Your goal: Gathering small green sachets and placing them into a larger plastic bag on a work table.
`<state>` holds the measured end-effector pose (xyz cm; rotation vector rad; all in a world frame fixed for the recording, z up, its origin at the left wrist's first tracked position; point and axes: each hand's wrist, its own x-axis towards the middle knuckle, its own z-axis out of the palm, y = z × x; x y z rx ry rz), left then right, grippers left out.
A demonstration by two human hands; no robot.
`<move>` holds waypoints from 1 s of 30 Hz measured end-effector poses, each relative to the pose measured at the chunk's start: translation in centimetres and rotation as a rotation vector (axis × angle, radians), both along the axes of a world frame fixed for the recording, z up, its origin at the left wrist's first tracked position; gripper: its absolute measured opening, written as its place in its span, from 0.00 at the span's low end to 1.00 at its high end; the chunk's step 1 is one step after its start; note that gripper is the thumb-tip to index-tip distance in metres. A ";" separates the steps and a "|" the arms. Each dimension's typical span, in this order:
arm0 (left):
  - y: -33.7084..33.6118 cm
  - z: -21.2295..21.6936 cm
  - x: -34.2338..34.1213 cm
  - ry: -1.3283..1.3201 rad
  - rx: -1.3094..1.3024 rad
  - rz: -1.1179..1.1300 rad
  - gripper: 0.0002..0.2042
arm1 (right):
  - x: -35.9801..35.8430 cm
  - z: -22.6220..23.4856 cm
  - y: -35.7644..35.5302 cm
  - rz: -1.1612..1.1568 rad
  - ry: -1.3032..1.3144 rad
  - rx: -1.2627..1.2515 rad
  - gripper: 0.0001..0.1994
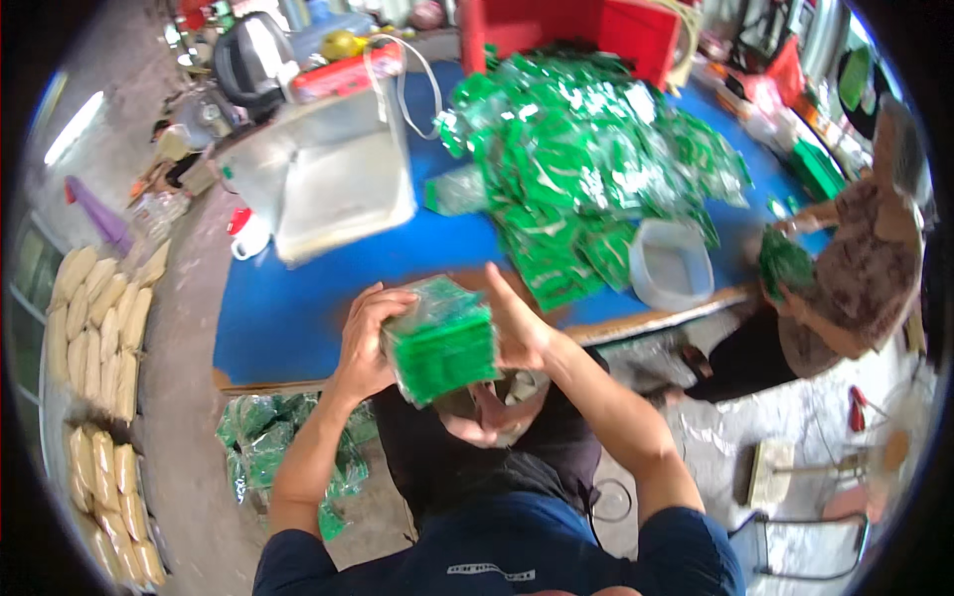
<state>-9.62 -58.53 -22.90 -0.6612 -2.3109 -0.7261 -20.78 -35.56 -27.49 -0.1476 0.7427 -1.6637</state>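
Observation:
A thick stack of green packets in clear plastic film (442,348) is held up in front of me, over the table's near edge. My left hand (370,343) is closed on the stack's left side, with its fingers over the top. On the other side, my right hand (515,323) is stretched out flat, its palm turned toward the packets; whether it touches them I cannot tell. A large heap of similar green packets (586,139) covers the far middle of the blue table (288,333).
A metal tray (343,194) and a red-lidded white container (248,235) stand at the left. A clear plastic tub (672,266) is near the front edge. A red crate (537,25) stands behind the heap. At right, another person (860,258) holds green packets.

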 end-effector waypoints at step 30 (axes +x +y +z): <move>-24.1 -11.1 -22.9 -0.357 0.261 0.879 0.18 | -1.5 -7.2 1.0 -0.687 0.286 0.071 0.35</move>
